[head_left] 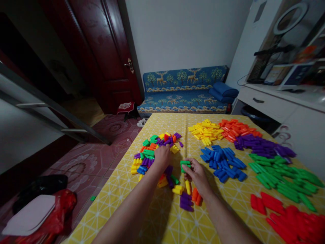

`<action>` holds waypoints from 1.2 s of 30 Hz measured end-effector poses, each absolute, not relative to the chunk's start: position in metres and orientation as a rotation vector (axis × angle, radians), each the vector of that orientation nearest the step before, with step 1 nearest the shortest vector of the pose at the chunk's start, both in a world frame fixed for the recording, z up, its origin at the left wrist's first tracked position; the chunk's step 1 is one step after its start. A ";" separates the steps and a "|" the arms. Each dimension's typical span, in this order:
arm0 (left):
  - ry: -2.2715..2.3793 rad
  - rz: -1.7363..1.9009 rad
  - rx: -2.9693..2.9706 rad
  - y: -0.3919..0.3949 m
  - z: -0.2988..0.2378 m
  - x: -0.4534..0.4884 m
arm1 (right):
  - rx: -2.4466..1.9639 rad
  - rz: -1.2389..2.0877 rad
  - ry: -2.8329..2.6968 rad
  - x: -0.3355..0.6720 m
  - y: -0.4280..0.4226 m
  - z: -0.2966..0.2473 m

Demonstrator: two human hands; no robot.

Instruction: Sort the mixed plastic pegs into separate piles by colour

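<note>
**Green pieces in the right hand, left hand in the mixed pile**

On my feed, the green pieces [185,163] are up near the middle of the surface [167,122], between the fingertips and thumb of the right hand [197,175]. They look like short, rounded tubes lying side by side, bright and smooth; I can't tell whether they are joined. The left hand [163,158] reaches into the mixed pile [149,153], palm down. Its fingertips are hidden from me, so I can't tell whether they hold anything.

That pile mixes green, purple, yellow, orange, blue and red, many of its pieces in small side-by-side groups. Just below the right hand I see a yellow piece [188,187], a purple group [186,202] and an orange group [196,196].

Farther to my right, single-coloured heaps spread over the patterned yellow cloth: a yellow heap [207,130], an orange heap [237,129], a purple heap [261,145], a blue heap [221,160], a green heap [281,173] and a red heap [294,218].

For containers, I look to the floor on the left: a red bag [66,200] lies beside a black bag [43,185], with a pale flat panel [30,214] on top of the red one. What the bags hold, I can't make out. A stray green piece [93,198] lies on the tiles nearby. Beyond the surface stands a blue patterned sofa [182,98].
</note>
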State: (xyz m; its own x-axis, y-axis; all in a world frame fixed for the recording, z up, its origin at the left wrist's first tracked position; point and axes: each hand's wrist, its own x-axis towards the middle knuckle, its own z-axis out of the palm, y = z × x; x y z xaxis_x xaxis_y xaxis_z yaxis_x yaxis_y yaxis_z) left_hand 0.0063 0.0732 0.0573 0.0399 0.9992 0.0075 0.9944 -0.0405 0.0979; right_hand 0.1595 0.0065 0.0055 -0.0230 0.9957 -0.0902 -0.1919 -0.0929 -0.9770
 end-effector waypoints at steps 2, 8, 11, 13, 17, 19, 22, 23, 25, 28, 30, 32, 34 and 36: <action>2.103 0.138 2.203 0.074 0.058 0.000 | -1.120 1.372 -1.036 0.159 0.006 0.005; 1.938 0.387 2.158 0.066 0.060 -0.012 | -1.151 1.345 -1.180 0.162 0.002 0.011; 1.879 0.640 2.068 0.051 0.056 -0.022 | -1.222 1.165 -1.459 0.160 -0.004 0.020; 1.820 0.806 1.986 0.038 0.051 -0.033 | -1.352 0.957 -1.735 0.154 -0.008 0.029; 1.686 1.016 1.818 0.012 0.034 -0.051 | -1.658 0.678 -2.159 0.140 -0.015 0.043; 1.630 1.076 1.760 0.003 0.029 -0.053 | -1.700 0.602 -2.251 0.135 -0.015 0.044; 1.484 1.182 1.577 -0.007 0.028 -0.046 | -1.704 0.604 -2.157 0.132 -0.014 0.039; 1.426 1.223 1.504 -0.010 0.029 -0.042 | -1.701 0.685 -2.024 0.132 -0.013 0.037; 1.343 1.292 1.410 -0.016 0.032 -0.033 | -1.598 0.992 -1.636 0.131 -0.014 0.035; 1.389 1.325 1.483 -0.023 0.036 -0.017 | -1.244 1.505 -1.061 0.128 -0.019 0.036; 1.434 1.298 1.673 -0.027 0.038 -0.009 | -1.070 1.688 -0.877 0.125 -0.023 0.037; 1.409 1.216 1.960 -0.028 0.041 -0.006 | -1.025 1.736 -0.802 0.123 -0.024 0.037; 1.428 1.144 2.188 -0.023 0.045 -0.013 | -1.045 1.703 -0.739 0.123 -0.022 0.034; 1.649 1.091 2.250 -0.011 0.049 -0.029 | -1.060 1.656 -0.665 0.127 -0.017 0.030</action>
State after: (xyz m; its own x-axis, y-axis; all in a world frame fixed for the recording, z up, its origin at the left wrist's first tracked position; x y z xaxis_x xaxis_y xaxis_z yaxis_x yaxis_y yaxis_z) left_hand -0.0295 -0.0107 0.0488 0.1335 0.8758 0.4639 0.7696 -0.3866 0.5082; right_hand 0.1269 -0.0175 0.0299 -0.0965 0.9412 -0.3239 -0.4555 -0.3311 -0.8264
